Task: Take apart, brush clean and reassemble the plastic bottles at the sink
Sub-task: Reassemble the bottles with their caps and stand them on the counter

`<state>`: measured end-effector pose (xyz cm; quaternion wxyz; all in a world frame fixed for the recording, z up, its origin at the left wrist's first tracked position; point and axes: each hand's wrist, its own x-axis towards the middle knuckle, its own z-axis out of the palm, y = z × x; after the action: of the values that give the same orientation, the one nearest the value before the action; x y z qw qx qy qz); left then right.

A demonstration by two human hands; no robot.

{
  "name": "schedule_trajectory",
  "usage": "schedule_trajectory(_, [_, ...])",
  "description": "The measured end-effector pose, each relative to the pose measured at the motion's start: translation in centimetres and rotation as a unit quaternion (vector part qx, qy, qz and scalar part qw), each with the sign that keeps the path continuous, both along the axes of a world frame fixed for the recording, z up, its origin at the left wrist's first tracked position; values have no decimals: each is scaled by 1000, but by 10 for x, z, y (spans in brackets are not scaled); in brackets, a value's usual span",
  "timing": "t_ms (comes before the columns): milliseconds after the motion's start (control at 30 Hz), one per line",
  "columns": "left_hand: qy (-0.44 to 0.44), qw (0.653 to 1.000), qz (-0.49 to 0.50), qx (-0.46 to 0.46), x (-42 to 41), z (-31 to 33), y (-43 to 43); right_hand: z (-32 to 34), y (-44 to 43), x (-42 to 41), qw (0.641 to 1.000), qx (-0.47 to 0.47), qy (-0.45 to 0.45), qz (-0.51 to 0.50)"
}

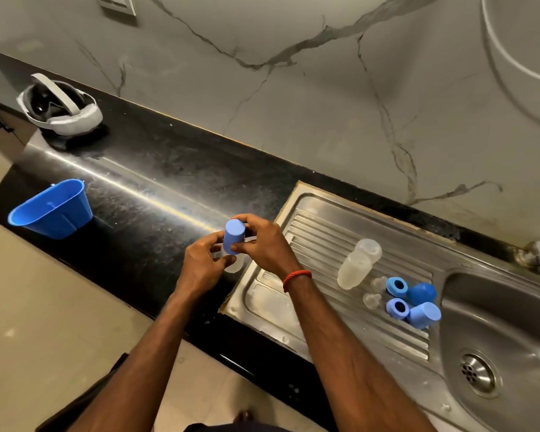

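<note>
Bottle (235,267) gripped low by the left hand (201,265), right hand (264,246) curled round its blue cap (233,236).

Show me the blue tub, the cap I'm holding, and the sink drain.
blue tub (52,208), head view, inner wall.
held blue cap (233,236), head view, its side.
sink drain (477,374), head view, strainer centre.

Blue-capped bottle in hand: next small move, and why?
Probably pull the blue cap off. The right hand curls round the cap while the left hand grips the clear bottle below it, so this one is still assembled. On the drainboard the other caps, rings and teats already lie apart.
</note>
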<state>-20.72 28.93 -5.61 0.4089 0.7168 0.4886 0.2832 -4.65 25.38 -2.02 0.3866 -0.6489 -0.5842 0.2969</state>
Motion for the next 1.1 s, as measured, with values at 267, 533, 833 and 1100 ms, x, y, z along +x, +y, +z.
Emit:
schedule_trajectory(267, [-10, 999, 30, 7, -3, -3, 1, -5, 2, -4, 1000, -8, -22, 6])
schedule_trajectory(533, [-56, 990, 51, 121, -1, 3, -4, 4, -10, 15, 996, -51, -71, 2])
schedule_trajectory(833, [-108, 896, 4, 431, 50, 59, -6, 54, -61, 77, 993, 10, -72, -95])
schedule_trajectory(1100, [-161, 872, -142, 441, 129, 62, -43, 60, -132, 144, 974, 14, -76, -215])
